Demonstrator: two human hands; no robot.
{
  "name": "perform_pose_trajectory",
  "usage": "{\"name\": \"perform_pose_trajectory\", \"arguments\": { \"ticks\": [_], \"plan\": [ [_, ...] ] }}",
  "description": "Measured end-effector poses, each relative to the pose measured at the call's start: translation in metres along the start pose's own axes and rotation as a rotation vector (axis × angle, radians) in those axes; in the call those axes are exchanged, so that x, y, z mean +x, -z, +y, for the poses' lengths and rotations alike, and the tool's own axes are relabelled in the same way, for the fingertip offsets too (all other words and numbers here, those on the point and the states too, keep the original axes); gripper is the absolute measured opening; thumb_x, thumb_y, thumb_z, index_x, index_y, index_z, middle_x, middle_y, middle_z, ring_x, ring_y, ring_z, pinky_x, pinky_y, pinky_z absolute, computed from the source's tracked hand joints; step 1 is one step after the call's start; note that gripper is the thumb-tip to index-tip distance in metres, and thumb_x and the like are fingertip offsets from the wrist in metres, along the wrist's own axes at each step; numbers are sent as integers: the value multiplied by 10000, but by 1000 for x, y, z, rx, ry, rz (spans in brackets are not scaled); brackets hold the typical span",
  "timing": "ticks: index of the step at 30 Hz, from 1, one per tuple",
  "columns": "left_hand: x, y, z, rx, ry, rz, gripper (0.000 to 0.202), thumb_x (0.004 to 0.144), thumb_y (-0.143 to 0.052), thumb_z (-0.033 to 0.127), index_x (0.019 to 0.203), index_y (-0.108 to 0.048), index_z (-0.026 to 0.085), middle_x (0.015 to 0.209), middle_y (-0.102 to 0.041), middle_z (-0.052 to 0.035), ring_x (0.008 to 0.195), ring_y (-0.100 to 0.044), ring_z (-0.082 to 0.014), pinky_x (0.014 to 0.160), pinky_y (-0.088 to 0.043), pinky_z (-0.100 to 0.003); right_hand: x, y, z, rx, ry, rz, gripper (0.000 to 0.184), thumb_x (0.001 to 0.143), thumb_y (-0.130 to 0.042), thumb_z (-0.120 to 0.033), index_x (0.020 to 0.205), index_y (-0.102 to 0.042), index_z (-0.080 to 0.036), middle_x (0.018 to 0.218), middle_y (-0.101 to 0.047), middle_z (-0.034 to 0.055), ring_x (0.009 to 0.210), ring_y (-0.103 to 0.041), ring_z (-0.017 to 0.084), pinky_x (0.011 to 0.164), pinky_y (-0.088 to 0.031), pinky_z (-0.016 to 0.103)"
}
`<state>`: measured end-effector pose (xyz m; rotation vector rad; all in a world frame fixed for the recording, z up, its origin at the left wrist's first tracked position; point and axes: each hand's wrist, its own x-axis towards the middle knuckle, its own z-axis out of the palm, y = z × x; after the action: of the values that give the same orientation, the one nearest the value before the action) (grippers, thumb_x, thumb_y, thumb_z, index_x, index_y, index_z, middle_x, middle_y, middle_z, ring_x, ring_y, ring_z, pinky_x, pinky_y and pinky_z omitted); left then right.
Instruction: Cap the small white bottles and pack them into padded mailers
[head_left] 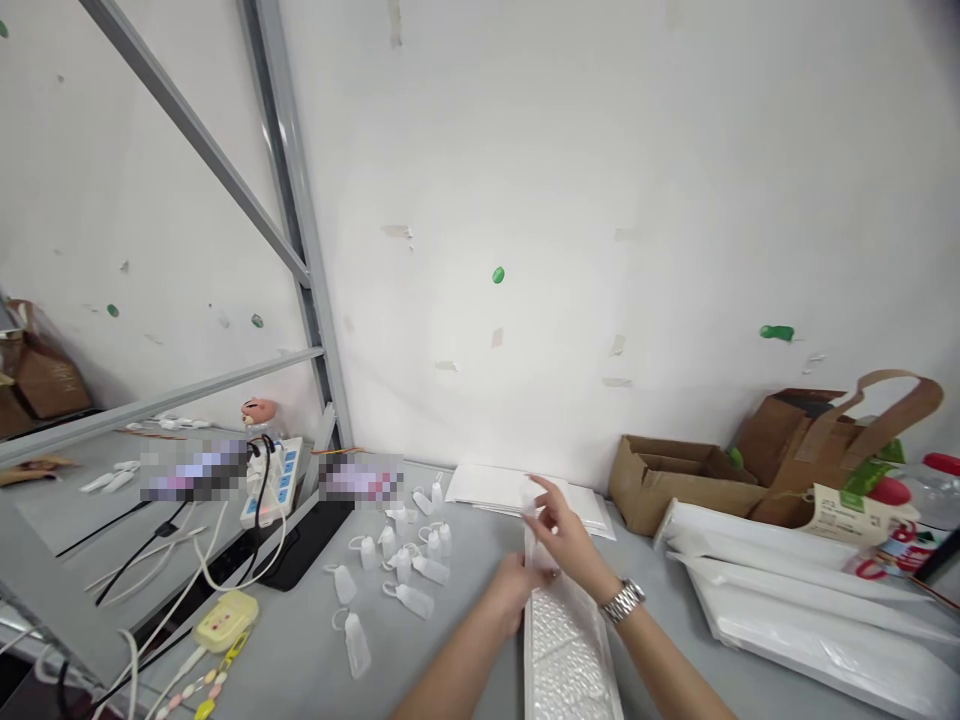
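A white bubble-wrap mailer point(566, 650) lies lengthwise on the grey table in front of me. My left hand point(514, 595) grips its far left edge, fingers closed. My right hand point(562, 530), with a metal watch on the wrist, pinches the mailer's far end near its flap, some fingers stretched out. Several small white plastic bottles with loop caps point(401, 565) lie scattered just left of my hands.
A stack of white mailers point(510, 490) lies by the wall. Open cardboard boxes point(667, 480) and a brown paper bag point(832, 440) stand at the right, with long white packages point(795, 590) in front. A power strip point(274, 480), cables and a metal shelf frame point(300, 250) are at the left.
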<state>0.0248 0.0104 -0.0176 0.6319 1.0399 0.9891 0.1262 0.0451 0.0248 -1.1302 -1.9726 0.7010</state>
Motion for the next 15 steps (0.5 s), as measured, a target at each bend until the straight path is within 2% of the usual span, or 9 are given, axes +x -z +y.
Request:
{"name": "perform_pose_trajectory", "arguments": {
  "ticks": [2, 4, 6, 7, 10, 15],
  "plan": [
    [2, 1, -1, 44, -17, -47, 239, 742, -659, 296, 892, -631, 112, 882, -670, -42, 804, -626, -178, 767, -488, -354, -11, 12, 21, 158, -79, 141, 453, 833, -426, -372, 1251, -316, -238, 879, -522, 23, 600, -564, 139, 604, -492, 284],
    [3, 3, 0, 69, -33, -69, 321, 538, -805, 280, 751, -663, 86, 713, -687, -42, 686, -631, -187, 720, -474, -331, -22, 18, 42, 244, -148, 215, 443, 811, -455, -425, 1197, -340, -240, 838, -529, 14, 590, -581, 159, 595, -502, 305],
    [5, 4, 0, 79, -47, -67, 429, 337, -868, 279, 665, -675, 79, 623, -683, -44, 605, -617, -194, 662, -458, -312, -31, 21, 57, 257, -178, 287, 414, 785, -496, -448, 1116, -373, -231, 767, -552, -3, 616, -595, 185, 620, -499, 323],
    [6, 5, 0, 85, -57, -63, 467, 284, -873, 294, 652, -679, 82, 616, -685, -46, 588, -610, -190, 643, -452, -307, -34, 21, 62, 237, -179, 326, 398, 771, -517, -454, 1071, -389, -227, 732, -563, -9, 641, -596, 196, 643, -493, 330],
    [6, 5, 1, 110, -91, -51, 498, 242, -869, 314, 653, -693, 94, 642, -699, -53, 583, -600, -178, 626, -442, -294, -39, 22, 67, 150, -169, 373, 335, 744, -553, -459, 956, -436, -228, 679, -586, -15, 671, -576, 201, 673, -469, 328],
    [6, 5, 2, 160, -130, -67, 477, 272, -860, 314, 672, -707, 104, 663, -702, -58, 590, -593, -176, 613, -437, -289, -42, 31, 62, 90, -132, 266, 249, 777, -502, -475, 804, -526, -229, 732, -595, 11, 696, -561, 187, 654, -454, 290]
  ]
}}
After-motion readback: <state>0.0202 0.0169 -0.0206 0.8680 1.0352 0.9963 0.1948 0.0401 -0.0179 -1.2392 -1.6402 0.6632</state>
